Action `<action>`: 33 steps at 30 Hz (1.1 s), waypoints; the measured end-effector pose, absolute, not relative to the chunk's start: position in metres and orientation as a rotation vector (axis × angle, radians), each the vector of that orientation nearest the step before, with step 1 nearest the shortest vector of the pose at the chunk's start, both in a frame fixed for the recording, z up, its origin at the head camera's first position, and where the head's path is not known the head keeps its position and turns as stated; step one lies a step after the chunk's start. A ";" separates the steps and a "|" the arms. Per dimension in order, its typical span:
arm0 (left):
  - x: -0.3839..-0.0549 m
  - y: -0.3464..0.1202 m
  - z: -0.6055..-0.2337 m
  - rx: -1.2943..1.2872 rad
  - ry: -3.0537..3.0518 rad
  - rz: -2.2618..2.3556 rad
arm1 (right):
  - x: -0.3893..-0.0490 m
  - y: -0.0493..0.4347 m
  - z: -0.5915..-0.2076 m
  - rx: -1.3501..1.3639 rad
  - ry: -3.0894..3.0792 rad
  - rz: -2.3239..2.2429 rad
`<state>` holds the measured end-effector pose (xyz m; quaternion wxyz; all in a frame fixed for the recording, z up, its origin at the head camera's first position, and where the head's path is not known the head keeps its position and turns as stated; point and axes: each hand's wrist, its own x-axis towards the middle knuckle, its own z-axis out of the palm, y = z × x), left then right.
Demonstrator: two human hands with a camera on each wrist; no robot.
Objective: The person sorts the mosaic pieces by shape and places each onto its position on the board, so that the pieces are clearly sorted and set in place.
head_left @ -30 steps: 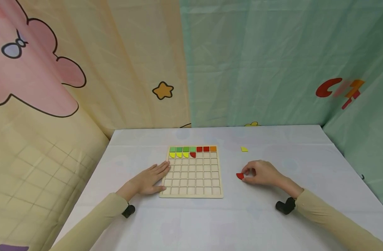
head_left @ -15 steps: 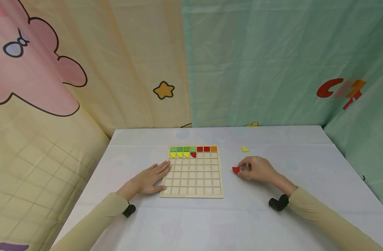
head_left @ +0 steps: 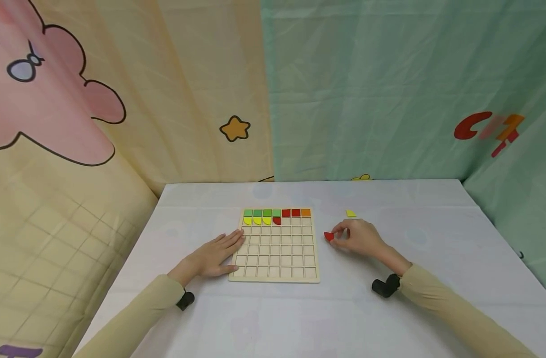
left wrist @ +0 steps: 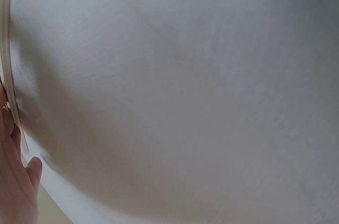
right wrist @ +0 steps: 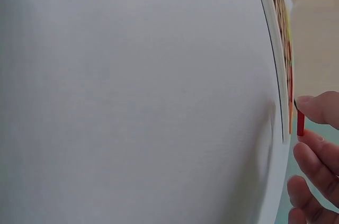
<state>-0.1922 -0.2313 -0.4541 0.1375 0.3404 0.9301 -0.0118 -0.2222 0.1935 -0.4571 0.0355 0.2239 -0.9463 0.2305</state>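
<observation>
A pale wooden grid board [head_left: 274, 258] lies on the table in the head view. Its top row bears green, red and orange square tiles; below them sit yellow quarter-round tiles [head_left: 257, 221] and one dark red quarter-round tile [head_left: 277, 221]. My left hand [head_left: 212, 254] rests flat with fingers spread, fingertips and thumb on the board's left edge. Just right of the board, my right hand [head_left: 358, 235] pinches a red quarter-round tile [head_left: 328, 236] between thumb and index finger. In the right wrist view that red tile [right wrist: 300, 123] shows edge-on.
One loose yellow quarter-round tile [head_left: 351, 213] lies on the white-covered table [head_left: 273, 318], behind my right hand. Patterned curtains [head_left: 371, 89] hang behind and at both sides. A black wrist camera [head_left: 386, 286] sits under the right cuff, another [head_left: 185, 301] under the left.
My right hand has moved left and away from me with the red tile, closer to the board's right edge. The left hand stays in place on the board.
</observation>
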 end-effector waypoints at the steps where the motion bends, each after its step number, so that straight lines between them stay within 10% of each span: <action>1: -0.192 -0.231 -0.454 0.980 2.690 -0.035 | -0.223 0.191 -0.457 0.680 -2.912 0.714; 33: -0.192 -0.232 -0.456 0.975 2.690 -0.059 | -0.249 0.129 -0.447 0.625 -2.962 0.771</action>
